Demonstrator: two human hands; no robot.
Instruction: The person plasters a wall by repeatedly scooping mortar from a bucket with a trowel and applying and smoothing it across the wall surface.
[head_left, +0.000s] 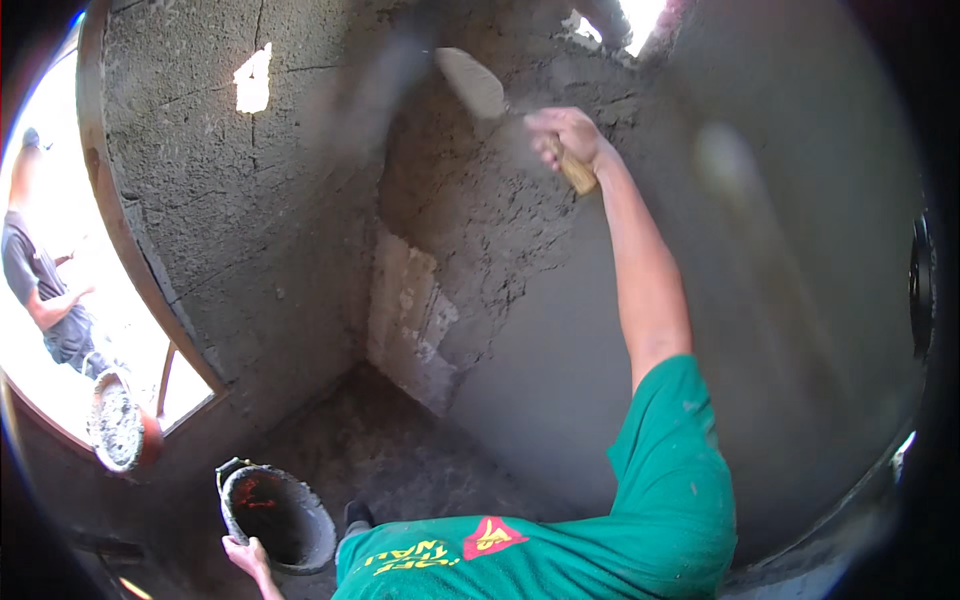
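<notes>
My right hand (568, 138) is raised at the wall and closed around the wooden handle of a trowel (472, 84). The trowel's grey, rounded blade points up and to the left against rough, wet mortar (480, 220). Motion slightly smears the fingers. Low on the left, my left hand (248, 556) grips the side of a dark bucket (325, 530) whose rim is crusted with mortar. The bucket is tilted, and its inside is dark with a few reddish patches.
Smoothed grey plaster (560, 360) covers the wall's lower right part. A bare, pale patch (405, 300) remains by the corner. At the left opening stands another person (45, 270), near a bucket filled with mortar (120, 425). My shoe (357, 515) shows on the dark floor (400, 430).
</notes>
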